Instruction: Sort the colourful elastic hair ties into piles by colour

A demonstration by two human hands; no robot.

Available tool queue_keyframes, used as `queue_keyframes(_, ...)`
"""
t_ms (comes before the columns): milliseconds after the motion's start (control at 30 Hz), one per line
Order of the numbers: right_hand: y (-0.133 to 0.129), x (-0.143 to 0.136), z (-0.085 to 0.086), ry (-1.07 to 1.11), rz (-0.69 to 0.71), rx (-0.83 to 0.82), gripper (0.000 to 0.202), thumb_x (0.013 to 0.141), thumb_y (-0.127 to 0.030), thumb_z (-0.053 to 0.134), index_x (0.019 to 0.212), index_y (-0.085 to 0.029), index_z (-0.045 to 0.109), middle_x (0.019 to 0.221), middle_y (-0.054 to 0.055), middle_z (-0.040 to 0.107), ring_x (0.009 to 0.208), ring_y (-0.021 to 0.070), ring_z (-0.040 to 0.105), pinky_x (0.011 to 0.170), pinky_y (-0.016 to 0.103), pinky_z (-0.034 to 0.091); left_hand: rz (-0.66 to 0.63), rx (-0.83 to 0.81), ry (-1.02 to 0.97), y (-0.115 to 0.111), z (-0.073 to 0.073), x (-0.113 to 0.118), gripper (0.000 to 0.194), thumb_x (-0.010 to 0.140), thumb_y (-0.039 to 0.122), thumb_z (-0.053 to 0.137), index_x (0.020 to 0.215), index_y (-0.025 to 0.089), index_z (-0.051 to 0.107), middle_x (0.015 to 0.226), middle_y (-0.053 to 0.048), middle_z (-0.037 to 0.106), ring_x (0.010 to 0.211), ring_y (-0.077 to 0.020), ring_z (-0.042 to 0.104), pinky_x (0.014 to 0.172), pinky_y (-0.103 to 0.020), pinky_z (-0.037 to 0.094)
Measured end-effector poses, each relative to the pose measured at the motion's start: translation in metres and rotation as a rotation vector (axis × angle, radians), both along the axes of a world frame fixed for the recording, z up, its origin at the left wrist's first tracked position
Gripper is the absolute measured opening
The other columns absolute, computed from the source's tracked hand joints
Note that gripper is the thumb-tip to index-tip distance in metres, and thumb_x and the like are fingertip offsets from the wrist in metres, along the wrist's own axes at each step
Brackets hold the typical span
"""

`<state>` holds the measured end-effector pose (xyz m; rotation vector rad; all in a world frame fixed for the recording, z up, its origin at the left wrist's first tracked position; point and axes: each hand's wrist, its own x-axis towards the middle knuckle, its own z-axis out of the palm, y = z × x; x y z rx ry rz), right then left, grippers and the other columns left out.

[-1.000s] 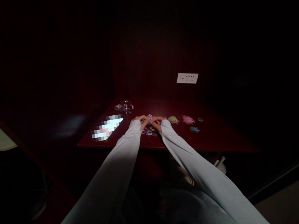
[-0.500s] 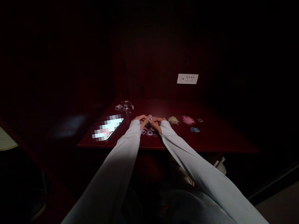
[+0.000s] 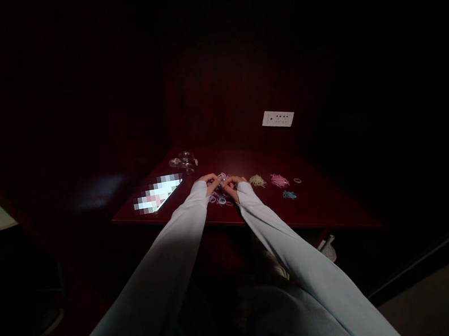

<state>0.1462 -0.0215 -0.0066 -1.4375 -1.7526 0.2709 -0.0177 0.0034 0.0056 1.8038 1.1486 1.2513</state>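
My left hand (image 3: 210, 180) and my right hand (image 3: 232, 181) meet fingertip to fingertip low over a pile of hair ties (image 3: 222, 200) in pale and purple shades. Both have bent fingers pinched together; whatever sits between them is too small to make out. To the right of my right hand lies a heap of pale yellow hair ties (image 3: 258, 181). Beyond it are a pink heap (image 3: 279, 180) and a smaller blue heap (image 3: 289, 195). One greenish ring (image 3: 298, 181) rests apart at the far right.
The dark red table (image 3: 325, 205) meets a wall with a white socket plate (image 3: 278, 119). At left lies a lit phone (image 3: 159, 194), its screen blurred out. Behind it stands a clear container (image 3: 187, 161), with a small pale object at its side. Surroundings are very dark.
The whole view has shifted slightly, so things appear a little further left. Both hands stay together over the pile, with only small finger movement.
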Motion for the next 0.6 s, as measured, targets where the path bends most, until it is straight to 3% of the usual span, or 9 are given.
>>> queue_keyframes(133,0.001,0.002,-0.001,-0.007,0.002,-0.001,0.036,0.092,-0.055,0.058,0.085,-0.024,0.075,0.082,0.000,0.068,0.083,0.0190,0.058,0.104,0.040,0.038,0.024,-0.010,-0.002,-0.001,0.001,0.002,0.037,0.079,0.053,0.068,0.063,0.020,0.064,0.056,0.002,0.055,0.059,-0.0124,0.048,0.053,-0.022,0.038)
queue_keyframes(333,-0.005,0.015,-0.003,-0.030,-0.024,0.064,0.030,0.093,-0.049,0.061,0.088,-0.024,0.076,0.082,0.000,0.065,0.086,0.0190,0.058,0.097,0.036,0.038,0.115,-0.018,0.029,0.000,0.000,0.006,0.027,0.077,0.043,0.066,0.063,0.021,0.067,0.058,0.002,0.057,0.060,-0.0133,0.048,0.057,-0.024,0.037)
queue_keyframes(433,-0.019,0.040,0.000,-0.040,-0.139,0.137,0.029,0.095,-0.045,0.059,0.087,-0.024,0.076,0.081,0.001,0.065,0.087,0.0194,0.057,0.095,0.036,0.037,0.125,0.004,0.012,0.001,-0.003,0.007,0.024,0.076,0.040,0.064,0.062,0.021,0.067,0.060,0.002,0.058,0.061,-0.0141,0.048,0.057,-0.025,0.036)
queue_keyframes(600,-0.059,0.115,0.007,-0.063,-0.451,0.096,0.031,0.096,-0.045,0.056,0.090,-0.023,0.076,0.086,0.004,0.069,0.093,0.0227,0.055,0.089,0.035,0.034,0.114,-0.055,-0.027,0.004,-0.007,0.007,0.024,0.074,0.043,0.064,0.063,0.022,0.066,0.050,0.003,0.048,0.054,-0.0142,0.040,0.053,-0.027,0.029)
